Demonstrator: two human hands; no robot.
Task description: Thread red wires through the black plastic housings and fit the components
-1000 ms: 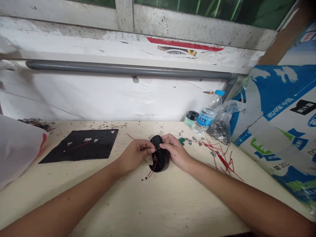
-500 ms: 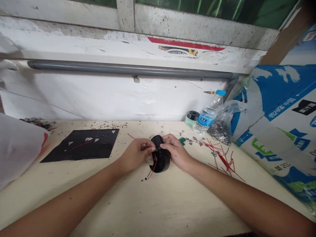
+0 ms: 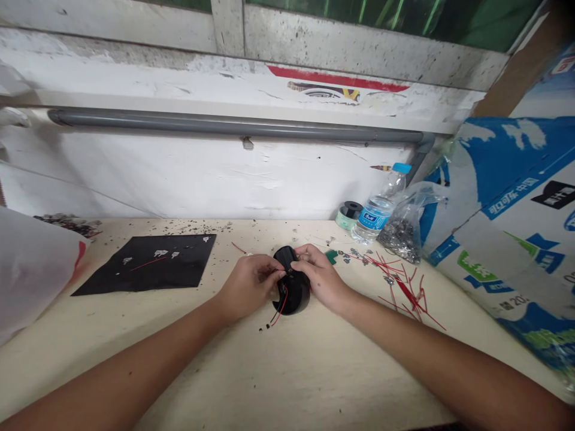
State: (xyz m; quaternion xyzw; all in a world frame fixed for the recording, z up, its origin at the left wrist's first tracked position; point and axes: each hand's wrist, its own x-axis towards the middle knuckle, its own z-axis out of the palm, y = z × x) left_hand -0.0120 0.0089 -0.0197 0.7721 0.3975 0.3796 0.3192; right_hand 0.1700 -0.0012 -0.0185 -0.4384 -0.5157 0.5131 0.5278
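Observation:
A glossy black rounded housing (image 3: 294,297) stands near the middle of the table, with a narrower black upper part. A red wire (image 3: 282,305) and a black wire hang from its open front, with small dark connectors at their ends. My right hand (image 3: 318,274) is wrapped round the upper part from the right, thumb on its front. At the left side of the housing, the thumb and forefinger of my left hand (image 3: 255,281) are pinched together near the wires; whatever is between the fingertips is too small to make out.
A black mat (image 3: 150,266) with small metal pieces lies left. Red wires (image 3: 406,287) and metal bits are scattered right. Behind them stand a water bottle (image 3: 375,212), a tape roll (image 3: 348,215), a bag of metal parts (image 3: 402,236) and a blue-white carton (image 3: 507,221).
The fingers of my left hand have shifted slightly on the housing's left side. The wire ends have moved a little to the right. My right hand has hardly moved.

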